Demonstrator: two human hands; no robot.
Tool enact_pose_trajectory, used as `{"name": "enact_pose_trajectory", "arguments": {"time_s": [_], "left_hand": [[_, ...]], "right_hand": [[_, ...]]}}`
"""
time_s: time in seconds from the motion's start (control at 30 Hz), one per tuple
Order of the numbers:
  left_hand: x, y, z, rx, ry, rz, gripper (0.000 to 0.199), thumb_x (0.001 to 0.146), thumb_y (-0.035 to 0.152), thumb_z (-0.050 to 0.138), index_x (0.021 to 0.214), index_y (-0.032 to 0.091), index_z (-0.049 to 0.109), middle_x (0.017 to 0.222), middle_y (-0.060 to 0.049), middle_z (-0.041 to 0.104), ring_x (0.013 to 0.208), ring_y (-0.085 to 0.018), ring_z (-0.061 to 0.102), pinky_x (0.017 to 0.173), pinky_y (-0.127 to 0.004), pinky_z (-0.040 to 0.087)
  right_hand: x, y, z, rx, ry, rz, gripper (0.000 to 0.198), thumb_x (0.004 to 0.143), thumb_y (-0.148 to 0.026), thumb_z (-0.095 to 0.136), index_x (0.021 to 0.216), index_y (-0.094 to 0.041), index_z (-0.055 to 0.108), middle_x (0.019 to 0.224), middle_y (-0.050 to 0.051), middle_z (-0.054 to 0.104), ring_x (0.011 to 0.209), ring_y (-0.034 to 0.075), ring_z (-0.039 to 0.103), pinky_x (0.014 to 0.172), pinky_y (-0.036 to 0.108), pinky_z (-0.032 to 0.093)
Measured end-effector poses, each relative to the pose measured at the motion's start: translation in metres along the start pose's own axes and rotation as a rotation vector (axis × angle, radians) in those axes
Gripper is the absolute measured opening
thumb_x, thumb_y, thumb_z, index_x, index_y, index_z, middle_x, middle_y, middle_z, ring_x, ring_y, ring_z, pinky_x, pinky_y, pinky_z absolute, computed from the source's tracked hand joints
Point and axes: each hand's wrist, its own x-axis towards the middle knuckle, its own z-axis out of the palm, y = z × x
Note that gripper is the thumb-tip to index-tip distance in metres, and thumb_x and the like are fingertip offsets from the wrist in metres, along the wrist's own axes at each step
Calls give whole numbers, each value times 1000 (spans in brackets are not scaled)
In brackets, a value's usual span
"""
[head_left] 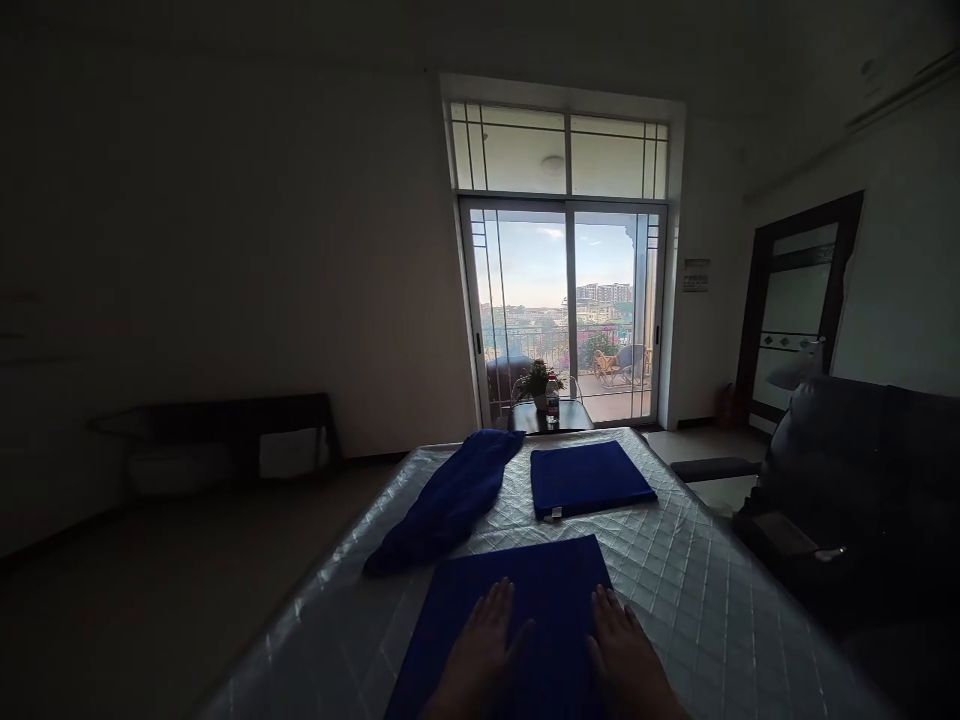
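A blue cloth (540, 580) lies flat on the table at the near side, its far edge straight. My left hand (484, 640) rests flat on its left part, fingers stretched forward. On its right edge lies my right hand (626, 645), also flat with fingers extended. Beyond it sits a neatly folded blue cloth (592, 478) with a small white label at its near edge. To the left of that, a crumpled blue cloth (450, 500) is spread lengthwise along the table.
The table has a shiny quilted silver cover (720, 570). A black chair (862, 480) stands close on the right. Past the far end, a small dark table (577, 418) carries a potted plant (538, 382) before the sliding glass door (517, 290). A low dark rack (225, 420) is along the left wall.
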Motion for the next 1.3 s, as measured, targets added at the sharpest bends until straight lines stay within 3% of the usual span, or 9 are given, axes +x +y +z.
{"name": "enact_pose_trajectory", "arguments": {"time_s": [0.17,0.27,0.33,0.5,0.67,0.93,1.07,1.3], "left_hand": [[-18,-51,-38,148,45,-189,68,95,55,31,155,23,38,166,-4,35,154,-25,25,128,-43,24],[-28,-67,-47,181,82,-300,73,96,57,23,157,17,32,168,-9,28,154,-22,25,127,-43,26],[-30,-72,-46,179,94,-301,75,97,55,20,156,11,32,168,-12,27,155,-22,25,127,-42,25],[-27,-77,-41,165,108,-255,78,96,57,22,154,7,36,166,-15,29,154,-26,26,127,-42,24],[-26,-80,-43,160,106,-261,82,94,63,21,154,10,38,166,-12,32,155,-25,25,128,-40,24],[-25,-80,-44,147,75,-262,84,94,64,23,155,7,33,167,-15,25,156,-25,21,128,-40,22],[-26,-81,-45,147,72,-259,86,93,65,23,155,6,33,167,-15,27,156,-26,20,129,-40,22],[-27,-75,-50,90,59,-296,87,93,68,23,157,9,29,168,-14,22,156,-27,21,128,-45,24]], "right_hand": [[-4,-4,-5,20,1,6,62,97,-41,32,155,-18,37,164,5,30,153,25,23,126,47,22],[-6,-7,-8,2,-9,9,64,97,-41,31,155,-15,35,165,6,28,153,24,22,126,45,23],[-6,-10,-10,-25,-18,14,63,97,-39,31,155,-14,35,165,7,29,153,24,23,126,44,24],[-6,-15,-13,-119,-20,12,62,96,-37,31,154,-16,37,163,8,32,152,24,25,125,44,25],[2,-18,-17,-189,-37,-14,60,95,-36,35,151,-17,45,160,10,38,151,27,30,125,48,27],[58,-36,-32,-157,-16,-43,63,99,-33,26,156,-8,32,166,14,28,155,23,20,127,43,18],[80,-28,-24,-161,-51,25,67,99,-40,24,157,-6,28,167,14,25,156,23,16,127,41,16],[87,-10,-8,-141,-44,33,70,100,-46,18,158,-7,24,169,10,21,157,21,12,127,41,14]]}}
